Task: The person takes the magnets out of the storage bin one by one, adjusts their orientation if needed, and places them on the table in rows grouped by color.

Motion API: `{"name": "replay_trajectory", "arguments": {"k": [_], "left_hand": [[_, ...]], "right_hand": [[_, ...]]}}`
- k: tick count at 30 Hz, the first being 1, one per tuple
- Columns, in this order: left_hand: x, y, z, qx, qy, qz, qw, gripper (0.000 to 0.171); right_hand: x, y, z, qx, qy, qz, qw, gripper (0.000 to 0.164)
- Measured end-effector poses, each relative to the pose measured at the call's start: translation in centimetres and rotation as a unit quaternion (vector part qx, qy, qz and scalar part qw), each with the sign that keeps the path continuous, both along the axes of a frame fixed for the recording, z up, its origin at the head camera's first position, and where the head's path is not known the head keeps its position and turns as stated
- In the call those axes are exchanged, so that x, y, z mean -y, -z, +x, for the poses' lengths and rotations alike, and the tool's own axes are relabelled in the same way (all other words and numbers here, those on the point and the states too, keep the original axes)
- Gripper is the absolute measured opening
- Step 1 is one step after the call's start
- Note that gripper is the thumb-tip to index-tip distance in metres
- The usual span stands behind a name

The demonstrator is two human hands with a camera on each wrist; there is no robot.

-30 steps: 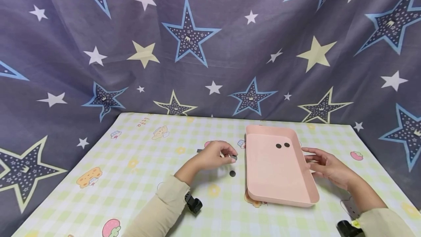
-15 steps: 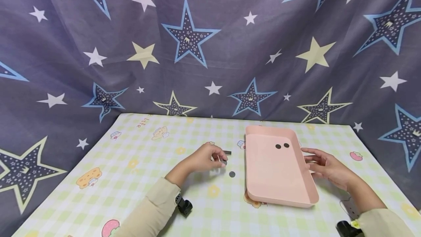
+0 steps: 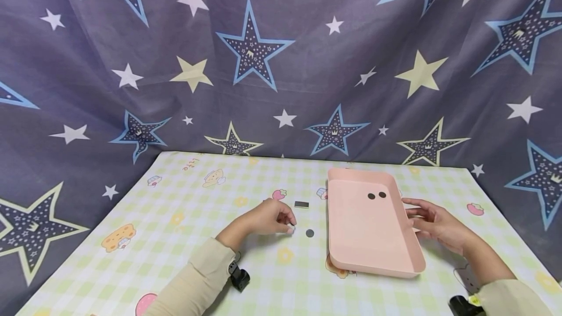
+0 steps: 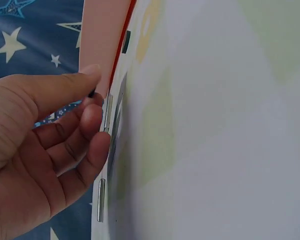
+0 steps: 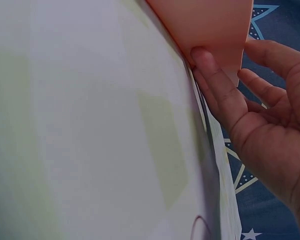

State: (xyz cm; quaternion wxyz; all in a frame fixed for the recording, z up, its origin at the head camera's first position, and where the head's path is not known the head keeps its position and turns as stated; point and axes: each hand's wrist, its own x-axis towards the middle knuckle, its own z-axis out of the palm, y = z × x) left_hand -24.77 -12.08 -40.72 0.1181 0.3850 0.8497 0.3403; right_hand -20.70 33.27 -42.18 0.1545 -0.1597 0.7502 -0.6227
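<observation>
My left hand (image 3: 273,217) is over the middle of the table, left of a pink tray (image 3: 373,243). Between its thumb and index finger it pinches a small dark disc (image 4: 92,93), mostly covered by the fingertips. A similar dark disc (image 3: 310,233) lies on the cloth between that hand and the tray. Just beyond the fingers is a small dark rectangular bar (image 3: 301,205) with a shiny edge. Inside the tray, two dark discs (image 3: 371,196) lie side by side. My right hand (image 3: 439,223) rests its outstretched fingers against the tray's right wall.
A checked tablecloth (image 3: 175,257) with cartoon prints covers the table. In the left wrist view, another shiny-edged bar (image 4: 101,200) lies near the hand. Behind the table hangs a dark star-patterned curtain (image 3: 290,91).
My left hand has moved left, away from the tray, with the dark disc in its fingers. This uncovers the bar behind it. My right hand and the tray stay put.
</observation>
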Motion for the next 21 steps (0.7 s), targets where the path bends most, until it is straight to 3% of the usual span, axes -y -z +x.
{"name": "replay_trajectory", "arguments": {"k": [10,21], "left_hand": [[0.24,0.3,-0.16,-0.009,-0.005,-0.042,0.9991,0.009],[0.3,0.29,-0.22,-0.016,-0.001,-0.036,0.9992,0.011]], "right_hand": [[0.0,-0.05,0.03,0.0,0.004,0.008,1.0,0.057],[0.0,0.01,0.07,0.004,0.003,0.008,1.0,0.057]]}}
